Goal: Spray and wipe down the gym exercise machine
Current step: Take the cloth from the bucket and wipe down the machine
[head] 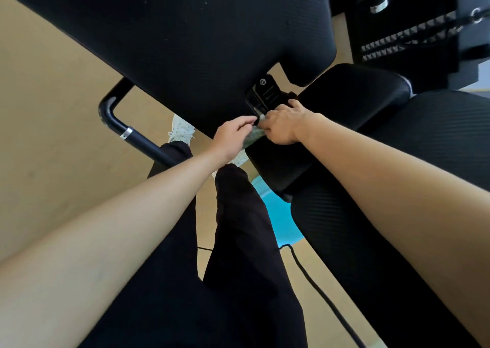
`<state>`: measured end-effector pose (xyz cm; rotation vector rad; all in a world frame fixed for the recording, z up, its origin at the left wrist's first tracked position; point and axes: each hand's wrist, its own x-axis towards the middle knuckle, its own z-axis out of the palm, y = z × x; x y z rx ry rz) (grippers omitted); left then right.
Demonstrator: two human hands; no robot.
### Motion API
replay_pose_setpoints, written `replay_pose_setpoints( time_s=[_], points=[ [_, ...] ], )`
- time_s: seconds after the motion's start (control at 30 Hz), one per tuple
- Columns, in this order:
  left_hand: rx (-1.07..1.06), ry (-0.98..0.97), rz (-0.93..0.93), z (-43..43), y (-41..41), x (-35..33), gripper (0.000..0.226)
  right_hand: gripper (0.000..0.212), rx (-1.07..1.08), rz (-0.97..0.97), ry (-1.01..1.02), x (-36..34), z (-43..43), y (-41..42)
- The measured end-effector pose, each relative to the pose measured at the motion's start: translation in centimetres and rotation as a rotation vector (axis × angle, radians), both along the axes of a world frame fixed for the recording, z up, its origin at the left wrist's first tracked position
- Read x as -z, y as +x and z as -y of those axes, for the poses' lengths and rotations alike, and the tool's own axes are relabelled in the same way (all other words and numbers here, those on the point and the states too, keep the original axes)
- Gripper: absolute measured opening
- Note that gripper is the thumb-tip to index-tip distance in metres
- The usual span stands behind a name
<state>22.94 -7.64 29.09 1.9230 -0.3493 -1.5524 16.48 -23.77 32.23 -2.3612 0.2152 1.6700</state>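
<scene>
The gym machine fills the view: a large black pad [185, 37] at the top, a smaller black pad [344, 101] to the right and a ribbed black pad [437, 140] at the far right. Both hands meet at the gap between the pads, beside a black metal bracket [265, 93]. A pale green cloth [253, 135] is bunched between them. My right hand [281, 124] is closed on the cloth and presses it against the bracket's base. My left hand [230, 138] touches the cloth's lower edge with fingers curled. No spray bottle is visible.
A black tubular handle [116, 119] with a chrome ring juts out at the left above the tan floor [47, 109]. My black trouser legs and white shoes [181, 130] stand below. A turquoise object [281, 220] and a black cable [318, 289] lie on the floor.
</scene>
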Motion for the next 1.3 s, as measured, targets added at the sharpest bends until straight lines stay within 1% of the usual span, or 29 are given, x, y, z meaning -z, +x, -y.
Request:
replay_pose_setpoints(
  time_s=[0.07,0.1,0.3,0.37,0.43,0.5,0.57,0.67,0.77,0.83,0.93,1.03,1.1,1.2,1.3],
  points=[
    [-0.024,0.015,-0.166,1.3,-0.6,0.0,0.039,0.050,0.015,0.020,0.006,-0.1,-0.1,-0.5],
    [-0.031,0.029,-0.209,1.6,-0.8,0.1,0.039,0.050,0.023,0.030,0.006,-0.1,-0.2,-0.7],
    [-0.028,0.106,-0.248,-0.4,-1.4,0.5,0.039,0.053,0.031,0.071,0.021,-0.8,-0.8,-1.3],
    [-0.075,0.126,-0.274,-1.2,-1.7,0.8,0.039,0.051,0.028,0.076,0.030,-1.4,-1.5,-1.4],
    [-0.177,0.164,-0.345,-2.0,-2.1,0.6,0.039,0.048,0.015,0.078,0.031,-2.4,-2.4,-1.5],
    [-0.330,0.217,-0.449,-2.4,-2.5,-0.9,0.038,0.042,-0.011,0.098,0.015,-3.6,-3.5,-1.6],
    [-0.445,0.259,-0.510,-2.4,-2.9,-3.3,0.035,0.035,-0.025,0.136,-0.021,-4.9,-4.6,-1.9],
    [-0.528,0.311,-0.581,-2.3,-3.4,-7.2,0.032,0.031,-0.016,0.195,-0.063,-7.6,-5.8,-2.5],
    [-0.573,0.367,-0.724,-2.4,-4.2,-10.5,0.030,0.032,0.017,0.209,-0.053,-10.9,-5.7,-2.9],
    [-0.561,0.377,-0.794,-2.7,-4.6,-12.2,0.030,0.030,0.080,0.196,-0.041,-13.1,-5.3,-3.3],
    [-0.514,0.357,-0.853,-2.7,-5.0,-14.4,0.029,0.027,0.250,0.177,-0.027,-16.1,-4.9,-4.0],
    [-0.431,0.316,-0.858,-2.5,-5.1,-16.7,0.018,0.025,0.363,0.181,-0.046,-18.5,-4.9,-5.0],
    [-0.313,0.254,-0.786,-2.2,-5.1,-17.5,0.018,0.021,0.420,0.193,-0.077,-20.0,-5.0,-5.4],
    [-0.146,0.183,-0.638,-1.4,-4.7,-18.6,0.027,0.020,0.519,0.230,-0.137,-22.2,-5.2,-6.0],
    [0.044,0.139,-0.472,-0.9,-4.3,-20.0,0.023,0.023,0.652,0.262,-0.209,-24.3,-5.7,-7.6]
  ],
)
